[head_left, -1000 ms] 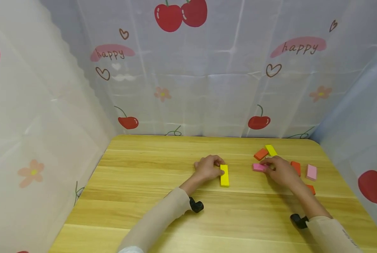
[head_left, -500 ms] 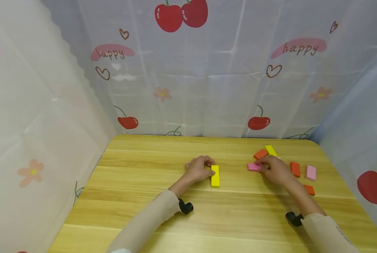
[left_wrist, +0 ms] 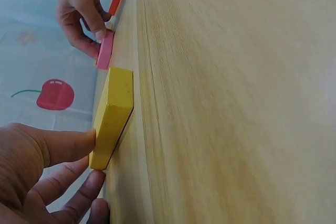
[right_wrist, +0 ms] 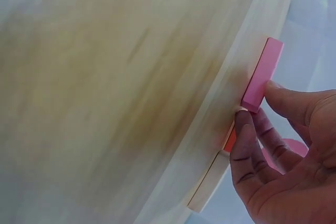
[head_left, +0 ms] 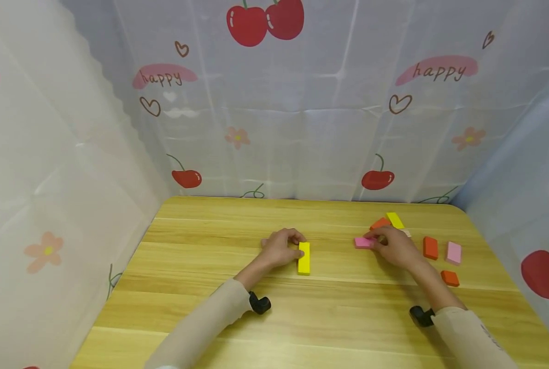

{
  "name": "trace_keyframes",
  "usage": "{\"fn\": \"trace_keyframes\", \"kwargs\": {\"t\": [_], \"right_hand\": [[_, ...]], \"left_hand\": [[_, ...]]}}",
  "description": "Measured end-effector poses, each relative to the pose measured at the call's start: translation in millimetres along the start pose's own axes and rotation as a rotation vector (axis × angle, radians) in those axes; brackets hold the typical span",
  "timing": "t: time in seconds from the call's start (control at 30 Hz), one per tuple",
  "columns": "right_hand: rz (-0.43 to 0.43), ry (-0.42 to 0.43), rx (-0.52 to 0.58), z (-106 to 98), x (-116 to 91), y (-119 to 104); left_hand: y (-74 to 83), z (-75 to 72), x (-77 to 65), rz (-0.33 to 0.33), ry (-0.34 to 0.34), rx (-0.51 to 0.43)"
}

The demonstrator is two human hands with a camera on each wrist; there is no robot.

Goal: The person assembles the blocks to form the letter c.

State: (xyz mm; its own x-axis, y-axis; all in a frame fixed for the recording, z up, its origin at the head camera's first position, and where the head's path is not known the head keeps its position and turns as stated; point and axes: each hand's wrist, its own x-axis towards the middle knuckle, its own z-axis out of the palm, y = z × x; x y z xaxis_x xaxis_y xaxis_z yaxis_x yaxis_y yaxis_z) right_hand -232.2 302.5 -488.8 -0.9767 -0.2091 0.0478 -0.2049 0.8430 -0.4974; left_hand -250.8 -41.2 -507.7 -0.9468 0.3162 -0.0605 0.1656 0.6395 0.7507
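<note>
In the head view a long yellow block [head_left: 304, 262] lies on the wooden table. My left hand [head_left: 277, 249] pinches it at its left side; the left wrist view has the thumb on the yellow block's [left_wrist: 113, 108] face and fingers behind it. To the right, my right hand [head_left: 396, 248] holds a pink block [head_left: 362, 243] by its right end. Up close in the right wrist view, the thumb presses the pink block's [right_wrist: 263, 74] end, and curled fingers sit below. The left hand's far fingers are partly hidden.
Behind the right hand lie an orange block [head_left: 379, 223], a yellow block [head_left: 395, 220] and a partly hidden pale block [head_left: 406, 233]. Right of it are an orange block [head_left: 430, 248], a light pink block [head_left: 454, 253] and a smaller-looking orange block [head_left: 450, 278]. A patterned curtain [head_left: 302, 154] borders the table.
Both hands have slid leftward over the table, the left hand taking the yellow block along and the right hand the pink block. The lower orange block now shows fully.
</note>
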Motion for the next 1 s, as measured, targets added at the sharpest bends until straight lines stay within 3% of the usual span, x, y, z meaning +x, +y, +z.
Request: {"fn": "trace_keyframes", "kwargs": {"t": [0.27,0.53,1.0], "right_hand": [[0.003,-0.005,0.013,3,4,-5],[-0.072,-0.007,0.054,5,10,-10],[-0.118,-0.009,0.048,12,23,-12]], "left_hand": [[-9.3,-10.0,-6.2,0.008,-0.002,-0.015],[-22.4,-19.0,-11.2,0.012,-0.001,0.014],[-36.3,-32.7,-19.6,0.016,-0.005,-0.02]]}}
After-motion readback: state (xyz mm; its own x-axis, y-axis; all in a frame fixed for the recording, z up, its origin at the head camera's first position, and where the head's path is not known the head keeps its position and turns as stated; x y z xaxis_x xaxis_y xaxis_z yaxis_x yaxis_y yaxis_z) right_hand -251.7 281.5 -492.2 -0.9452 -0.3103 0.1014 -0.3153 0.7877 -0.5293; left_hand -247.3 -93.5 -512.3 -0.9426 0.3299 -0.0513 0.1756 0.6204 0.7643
